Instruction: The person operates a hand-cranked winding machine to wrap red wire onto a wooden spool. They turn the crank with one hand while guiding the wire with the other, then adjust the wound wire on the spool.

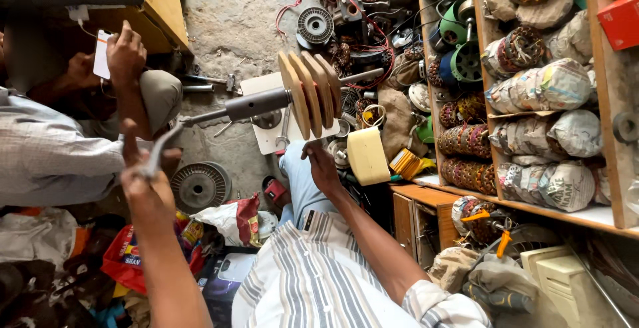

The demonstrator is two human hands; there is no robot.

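Note:
A coil-winding rig lies across the middle: a grey metal shaft (256,105) carrying three tan wooden discs (311,98) set side by side. My left hand (145,185) is closed around the bent metal crank handle (163,147) at the shaft's left end. My right hand (322,167) rests with its fingers at the lower edge of the wooden discs, just above my blue-trousered knee (298,181). Whether it holds anything is hidden. My striped shirt (313,275) fills the bottom centre.
Another person in a checked shirt (46,148) sits at left, holding a white phone (101,53). Wooden shelves (532,205) on the right hold paper-wrapped bundles and copper-wound stators. Motor parts, red wires, a finned metal disc (200,185) and bags litter the concrete floor.

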